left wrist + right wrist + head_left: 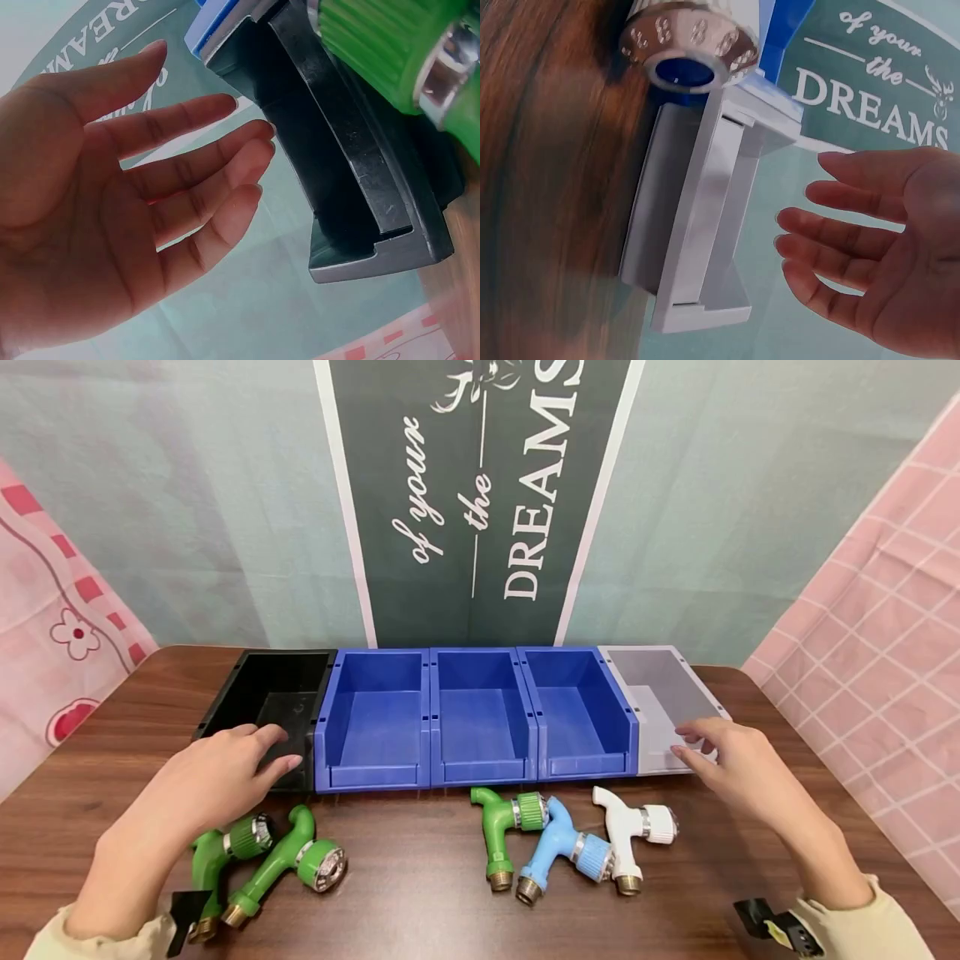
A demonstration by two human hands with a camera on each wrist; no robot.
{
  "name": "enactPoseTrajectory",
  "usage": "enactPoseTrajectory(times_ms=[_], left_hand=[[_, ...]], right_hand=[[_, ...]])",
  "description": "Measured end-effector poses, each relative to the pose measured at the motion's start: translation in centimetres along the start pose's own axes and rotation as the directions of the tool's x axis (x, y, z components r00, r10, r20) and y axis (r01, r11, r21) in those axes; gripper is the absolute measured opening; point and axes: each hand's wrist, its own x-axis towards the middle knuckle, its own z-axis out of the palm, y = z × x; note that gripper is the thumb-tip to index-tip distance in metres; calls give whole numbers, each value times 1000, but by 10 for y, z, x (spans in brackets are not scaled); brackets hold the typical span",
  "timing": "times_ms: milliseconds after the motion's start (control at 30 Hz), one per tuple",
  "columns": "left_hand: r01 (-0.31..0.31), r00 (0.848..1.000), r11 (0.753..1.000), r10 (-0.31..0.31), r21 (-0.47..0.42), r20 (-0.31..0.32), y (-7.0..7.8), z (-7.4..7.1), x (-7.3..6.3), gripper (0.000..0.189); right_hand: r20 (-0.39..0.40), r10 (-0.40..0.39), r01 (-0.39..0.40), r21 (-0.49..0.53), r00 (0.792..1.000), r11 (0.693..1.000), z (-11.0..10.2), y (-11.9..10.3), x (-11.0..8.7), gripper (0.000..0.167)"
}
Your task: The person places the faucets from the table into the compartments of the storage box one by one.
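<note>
My left hand (221, 777) hovers at the front of a black bin (288, 718), fingers relaxed and holding nothing. Beneath and beside it lie two green taps, one (208, 868) partly hidden by the forearm, the other (281, 860) in plain sight. Over the front of the pale grey bin (651, 727) is my right hand (742, 764), its fingers loosely bent around no object. Closest to that hand is a white tap (621, 835); a light blue tap (553, 843) and another green tap (495, 835) lie to its left. In the left wrist view, a green tap's knob (397, 45) looms close.
Three blue bins (375, 777) stand side by side between the black and grey ones, forming one row along the back of the wooden table (405, 893). Behind the row hangs a curtain (255, 527) with lettering. Pink cloth (892, 668) borders both sides.
</note>
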Motion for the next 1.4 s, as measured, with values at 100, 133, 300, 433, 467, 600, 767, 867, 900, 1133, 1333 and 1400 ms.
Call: enactPoseTrajectory(times_ms=[100, 133, 300, 433, 467, 600, 767, 867, 900, 1133, 1333, 1400], left_hand=[[-6, 1000, 1000, 6, -2, -7, 0, -1, 0, 39], [-8, 1000, 1000, 8, -2, -12, 0, -1, 0, 39], [-10, 1000, 1000, 10, -5, -13, 0, -2, 1, 39], [-9, 1000, 1000, 9, -8, -13, -1, -2, 0, 40], [-9, 1000, 1000, 9, -9, -14, -2, -2, -1, 39], [-9, 1000, 1000, 9, -12, -17, -5, -1, -3, 39], [-9, 999, 1000, 9, -11, -35, -8, -1, -7, 37], [-5, 999, 1000, 5, -14, -42, -10, -2, -9, 37], [-2, 999, 1000, 2, -17, -42, -11, -2, -10, 37], [34, 999, 999, -35, -42, -21, -15, -5, -16, 38], [64, 998, 997, -65, -47, -4, -17, -7, -19, 41], [69, 998, 996, -70, -51, -5, -19, -8, -20, 41]], right_hand=[[8, 37, -37, 21, 999, 999, -3, 4, -1, 15], [11, 51, -52, 30, 999, 998, -4, 6, -1, 14], [12, 112, -113, 34, 994, 993, -12, 18, 0, 12], [24, 160, -161, 54, 987, 985, -19, 31, 3, 11], [36, 174, -177, 65, 984, 982, -20, 35, 3, 11], [97, 225, -236, 119, 970, 964, -24, 50, 4, 16], [112, 263, -276, 125, 958, 953, -26, 65, 4, 21], [130, 281, -298, 141, 951, 944, -25, 69, 4, 22], [137, 286, -305, 150, 948, 940, -25, 70, 4, 23], [173, 316, -351, 235, 933, 907, -19, 75, 5, 28], [204, 327, -379, 331, 923, 864, -12, 83, 5, 31], [200, 329, -383, 377, 923, 843, -10, 85, 5, 31]])
